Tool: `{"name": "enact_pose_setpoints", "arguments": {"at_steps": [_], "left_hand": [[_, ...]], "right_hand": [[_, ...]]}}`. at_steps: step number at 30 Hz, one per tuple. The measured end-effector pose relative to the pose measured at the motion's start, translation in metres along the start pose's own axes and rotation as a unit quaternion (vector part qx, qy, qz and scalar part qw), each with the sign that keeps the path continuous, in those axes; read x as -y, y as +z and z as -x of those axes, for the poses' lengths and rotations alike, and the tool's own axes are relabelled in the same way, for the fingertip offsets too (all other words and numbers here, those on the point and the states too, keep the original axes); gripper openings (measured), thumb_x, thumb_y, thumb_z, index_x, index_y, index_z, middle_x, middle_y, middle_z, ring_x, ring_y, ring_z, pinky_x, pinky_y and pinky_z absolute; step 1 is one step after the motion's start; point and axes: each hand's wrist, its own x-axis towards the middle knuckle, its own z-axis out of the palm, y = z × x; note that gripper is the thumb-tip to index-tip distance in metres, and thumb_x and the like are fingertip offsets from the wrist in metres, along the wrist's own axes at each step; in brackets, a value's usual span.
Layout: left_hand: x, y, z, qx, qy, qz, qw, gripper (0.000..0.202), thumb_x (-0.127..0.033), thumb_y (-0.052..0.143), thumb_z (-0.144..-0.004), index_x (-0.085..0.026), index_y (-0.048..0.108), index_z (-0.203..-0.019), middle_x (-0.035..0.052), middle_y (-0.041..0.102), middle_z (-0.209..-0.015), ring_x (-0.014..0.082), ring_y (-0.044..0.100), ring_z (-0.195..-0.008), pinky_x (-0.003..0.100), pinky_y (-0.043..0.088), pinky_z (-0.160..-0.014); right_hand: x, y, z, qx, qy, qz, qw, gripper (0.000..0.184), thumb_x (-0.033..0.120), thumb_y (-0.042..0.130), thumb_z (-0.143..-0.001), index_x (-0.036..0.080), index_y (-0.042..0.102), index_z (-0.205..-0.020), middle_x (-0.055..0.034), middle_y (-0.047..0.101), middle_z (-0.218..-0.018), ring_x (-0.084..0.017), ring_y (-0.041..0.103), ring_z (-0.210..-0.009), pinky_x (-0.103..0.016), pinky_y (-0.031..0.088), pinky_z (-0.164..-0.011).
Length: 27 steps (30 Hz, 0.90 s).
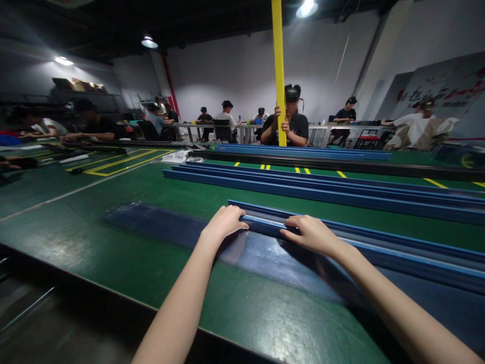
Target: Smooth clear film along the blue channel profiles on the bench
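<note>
A long blue channel profile [379, 246] stretches from the middle of the table to the right edge of the view. At its near left end, my left hand [226, 221] grips it, thumb on the near side and fingers over the top. A short way to the right, my right hand [308, 232] is closed round the same profile, thumb low on the near wall. Beneath and in front of it lies a flat, shiny clear plastic sleeve [261, 255] on the green table [159, 197]. What lies under my palms is hidden.
More blue profiles [265, 186] lie across the table behind, with a black bar [322, 165] farther back. Facing me, a person [299, 129] holds a yellow post [278, 71] upright. Other people sit at tables in the background. The table's near edge [113, 293] runs below my arms.
</note>
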Motion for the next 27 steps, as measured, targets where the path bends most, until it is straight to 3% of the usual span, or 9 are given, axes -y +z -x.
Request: {"name": "enact_pose_setpoints", "arguments": {"at_steps": [5, 16, 27], "left_hand": [[0.003, 0.000, 0.000, 0.000, -0.006, 0.036, 0.999, 0.014, -0.034, 0.058, -0.072, -0.020, 0.061, -0.068, 0.0016, 0.064, -0.066, 0.0157, 0.058, -0.063, 0.022, 0.036, -0.056], [0.006, -0.001, 0.001, 0.003, -0.022, 0.078, 0.997, 0.013, -0.033, 0.058, -0.071, -0.021, 0.063, -0.070, 0.0002, 0.063, -0.063, 0.0153, 0.058, -0.063, 0.021, 0.037, -0.056], [0.012, -0.003, 0.002, 0.008, -0.041, 0.057, 0.997, 0.012, -0.029, 0.058, -0.071, -0.020, 0.064, -0.075, 0.0025, 0.066, -0.070, 0.0175, 0.061, -0.071, 0.023, 0.040, -0.063]], "right_hand": [[0.005, 0.004, -0.007, -0.006, -0.008, -0.014, 1.000, 0.034, 0.040, 0.036, -0.085, 0.019, 0.063, -0.090, -0.0069, 0.066, -0.090, -0.019, 0.059, -0.083, -0.023, 0.037, -0.065], [0.017, 0.003, -0.016, -0.003, -0.014, -0.012, 1.000, 0.034, 0.043, 0.037, -0.085, 0.019, 0.061, -0.089, -0.0062, 0.065, -0.090, -0.019, 0.059, -0.082, -0.024, 0.037, -0.065], [0.038, 0.006, -0.037, 0.002, -0.018, -0.011, 1.000, 0.029, 0.037, 0.039, -0.084, 0.019, 0.059, -0.096, -0.0076, 0.065, -0.097, -0.019, 0.059, -0.086, -0.025, 0.037, -0.066]]}}
